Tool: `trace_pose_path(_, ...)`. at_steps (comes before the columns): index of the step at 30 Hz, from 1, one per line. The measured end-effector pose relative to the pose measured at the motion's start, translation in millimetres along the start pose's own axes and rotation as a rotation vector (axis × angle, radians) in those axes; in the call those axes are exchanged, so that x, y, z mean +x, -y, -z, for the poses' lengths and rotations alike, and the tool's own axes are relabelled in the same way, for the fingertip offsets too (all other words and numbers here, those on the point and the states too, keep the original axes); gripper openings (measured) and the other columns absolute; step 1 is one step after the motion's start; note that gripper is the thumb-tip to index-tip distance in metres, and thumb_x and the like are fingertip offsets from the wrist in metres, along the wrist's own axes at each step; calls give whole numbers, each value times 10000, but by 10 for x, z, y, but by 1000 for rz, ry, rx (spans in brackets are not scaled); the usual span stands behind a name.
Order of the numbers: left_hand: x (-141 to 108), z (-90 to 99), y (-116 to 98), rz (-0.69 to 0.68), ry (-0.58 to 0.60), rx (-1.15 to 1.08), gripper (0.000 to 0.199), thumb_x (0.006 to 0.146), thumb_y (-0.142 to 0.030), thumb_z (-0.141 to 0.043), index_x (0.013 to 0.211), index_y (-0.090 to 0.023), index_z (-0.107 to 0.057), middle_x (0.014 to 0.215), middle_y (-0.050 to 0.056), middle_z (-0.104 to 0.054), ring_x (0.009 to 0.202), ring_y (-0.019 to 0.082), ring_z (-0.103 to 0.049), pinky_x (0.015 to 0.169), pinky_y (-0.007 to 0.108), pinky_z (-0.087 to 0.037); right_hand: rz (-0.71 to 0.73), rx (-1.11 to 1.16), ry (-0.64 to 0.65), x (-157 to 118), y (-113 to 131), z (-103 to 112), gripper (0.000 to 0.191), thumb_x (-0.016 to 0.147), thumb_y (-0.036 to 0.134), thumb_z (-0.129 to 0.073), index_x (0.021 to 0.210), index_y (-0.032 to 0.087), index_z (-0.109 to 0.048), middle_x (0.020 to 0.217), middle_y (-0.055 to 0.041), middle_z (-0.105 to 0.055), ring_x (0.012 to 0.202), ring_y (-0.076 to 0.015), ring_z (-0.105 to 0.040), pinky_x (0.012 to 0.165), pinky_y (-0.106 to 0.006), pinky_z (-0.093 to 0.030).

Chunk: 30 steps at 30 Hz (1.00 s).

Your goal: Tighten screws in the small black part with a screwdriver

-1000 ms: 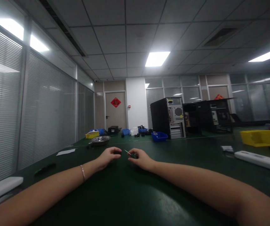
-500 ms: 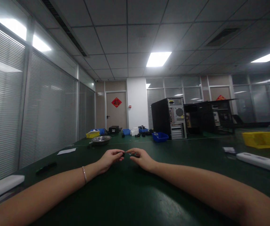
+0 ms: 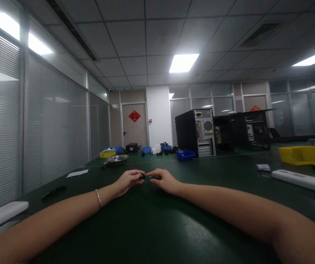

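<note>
My left hand (image 3: 129, 181) is closed in a pinch around a small dark object (image 3: 142, 176), too small to name. Facing it from the right is my right hand (image 3: 165, 181), its index finger reaching to the dark object's edge. Between that index finger and the thumb shows a thin, dark piece with a pale tip (image 3: 150, 177); its kind cannot be made out. Both hands are just above the green tabletop (image 3: 135, 227), near the middle of the view.
A metal bowl (image 3: 117, 160) and a white paper (image 3: 77, 173) lie to the left. Behind stand a blue bin (image 3: 185, 155) and a computer case (image 3: 196, 132). At right are a yellow bin (image 3: 299, 155) and a long white box (image 3: 303, 181); another white box (image 3: 4, 216) lies at left.
The view has tilted down slightly, so the surroundings sit higher. My right index finger is straighter and nearer the dark object, which my left hand still pinches.
</note>
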<state>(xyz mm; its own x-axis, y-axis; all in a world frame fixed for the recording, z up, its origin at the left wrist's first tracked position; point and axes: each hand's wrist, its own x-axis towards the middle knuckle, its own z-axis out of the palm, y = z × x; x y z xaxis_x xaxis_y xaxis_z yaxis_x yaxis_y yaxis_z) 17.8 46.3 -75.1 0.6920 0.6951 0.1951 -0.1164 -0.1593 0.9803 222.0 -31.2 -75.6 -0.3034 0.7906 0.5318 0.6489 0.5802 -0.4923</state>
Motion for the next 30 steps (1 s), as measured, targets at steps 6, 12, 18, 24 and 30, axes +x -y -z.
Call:
trace_pose_path(6, -16, -40, -32, 7, 10, 13, 274, 789, -260, -576, 989, -77, -620, 841, 113, -643, 769, 166, -602, 720, 284, -452, -3, -89, -9, -11, 5, 18, 342, 783, 269, -562, 1123, 274, -600, 999, -40, -588, 876, -185, -553, 775, -298, -430)
trace_pose_path(12, -27, -63, -43, -18, 54, 11, 293, 795, -298, -570, 1007, -100, -607, 952, 123, -623, 745, 160, -607, 704, 292, -457, -10, -148, -32, 6, -8, 14, 348, 767, 241, -586, 1114, 269, -606, 983, -41, -563, 894, -182, -544, 794, -285, -419)
trace_pose_path(18, -25, -38, -51, 31, 59, -18, 282, 790, -254, -572, 1004, -74, -604, 853, 125, -637, 719, 165, -612, 697, 290, -460, 37, -151, -31, 6, -48, -2, 346, 756, 229, -606, 1097, 283, -614, 971, -31, -554, 867, -167, -545, 790, -273, -423)
trace_pose_path(24, -41, -1, -72, 79, 70, -60, 288, 775, -212, -577, 1012, -51, -602, 819, 132, -643, 685, 158, -609, 674, 279, -453, 81, -129, -14, -9, -33, 2, 351, 759, 235, -612, 1106, 283, -608, 979, -29, -548, 883, -165, -543, 816, -273, -419)
trace_pose_path(30, -40, 15, -58, 75, 94, -62, 302, 782, -235, -576, 1022, -54, -601, 835, 136, -643, 688, 156, -610, 676, 276, -452, 101, -105, -18, -14, -3, 3, 353, 762, 240, -611, 1114, 259, -607, 973, -39, -552, 889, -170, -541, 822, -277, -420)
